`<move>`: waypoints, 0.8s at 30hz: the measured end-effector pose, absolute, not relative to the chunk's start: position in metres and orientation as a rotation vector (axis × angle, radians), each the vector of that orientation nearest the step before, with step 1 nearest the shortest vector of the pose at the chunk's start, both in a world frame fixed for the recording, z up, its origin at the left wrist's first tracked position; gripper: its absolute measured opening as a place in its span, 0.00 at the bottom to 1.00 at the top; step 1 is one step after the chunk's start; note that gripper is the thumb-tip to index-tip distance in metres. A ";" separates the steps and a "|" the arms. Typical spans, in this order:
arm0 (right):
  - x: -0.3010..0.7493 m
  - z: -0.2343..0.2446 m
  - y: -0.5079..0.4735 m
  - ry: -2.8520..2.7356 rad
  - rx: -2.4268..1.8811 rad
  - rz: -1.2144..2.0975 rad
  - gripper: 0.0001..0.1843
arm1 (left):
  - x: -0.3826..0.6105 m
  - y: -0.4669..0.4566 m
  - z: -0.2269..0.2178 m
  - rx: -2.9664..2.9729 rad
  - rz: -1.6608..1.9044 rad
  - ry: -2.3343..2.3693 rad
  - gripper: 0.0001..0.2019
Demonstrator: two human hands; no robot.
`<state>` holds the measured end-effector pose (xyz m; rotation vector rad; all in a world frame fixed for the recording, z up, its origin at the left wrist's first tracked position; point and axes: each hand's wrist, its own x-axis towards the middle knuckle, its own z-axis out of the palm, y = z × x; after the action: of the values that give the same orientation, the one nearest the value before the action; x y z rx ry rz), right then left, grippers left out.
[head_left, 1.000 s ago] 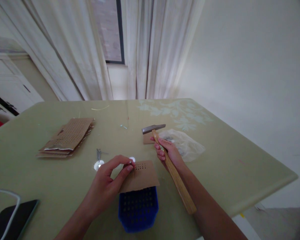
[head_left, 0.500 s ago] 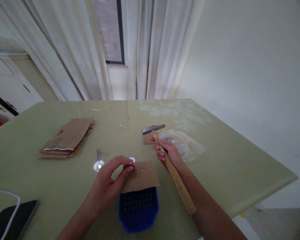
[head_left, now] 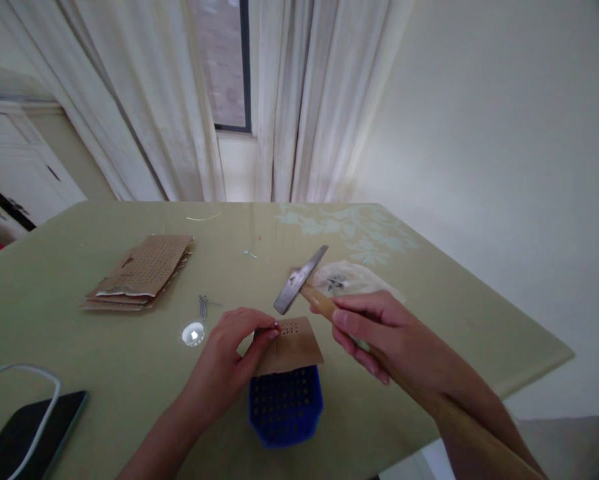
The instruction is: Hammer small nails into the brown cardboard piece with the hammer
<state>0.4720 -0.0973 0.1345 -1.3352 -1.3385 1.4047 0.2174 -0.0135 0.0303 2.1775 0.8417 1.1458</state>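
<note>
My left hand [head_left: 229, 360] pinches a small nail upright at the left edge of a punched cardboard piece [head_left: 292, 345]. That cardboard lies on top of a blue perforated plastic block [head_left: 285, 407]. My right hand [head_left: 384, 333] is closed round the wooden handle of a hammer [head_left: 299, 288]. The steel head hangs tilted just above the nail and my left fingertips.
A stack of punched cardboard sheets [head_left: 142, 272] lies at the left. Loose nails [head_left: 204, 307] and a white disc [head_left: 193, 333] sit beside my left hand. A clear plastic bag [head_left: 349, 279] lies behind the hammer. A dark phone [head_left: 24, 433] with a white cable rests at the near left.
My right hand has lifted the hammer off the table and swung its head left, over the nail. My left hand has kept its pinch at the cardboard's edge.
</note>
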 end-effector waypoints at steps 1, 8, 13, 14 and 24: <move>0.467 0.144 -0.107 -1.456 -1.417 1.327 0.23 | 0.217 -0.013 0.030 2.179 1.147 0.834 0.06; 0.435 0.158 -0.124 -1.732 -1.557 0.841 0.21 | 0.217 -0.011 0.027 2.212 1.157 0.819 0.07; 0.430 0.159 -0.127 -1.784 -1.579 0.767 0.20 | 0.218 -0.010 0.027 2.231 1.161 0.821 0.09; 0.429 0.160 -0.130 -1.768 -1.581 0.747 0.20 | 0.218 -0.010 0.027 2.229 1.166 0.822 0.09; 0.417 0.154 -0.137 -1.819 -1.618 0.704 0.18 | 0.219 -0.013 0.035 2.214 1.123 0.781 0.09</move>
<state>0.4173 -0.1369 0.1540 -1.6175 -1.8189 0.7044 0.2186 -0.0134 0.0350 2.2143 0.7813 1.1231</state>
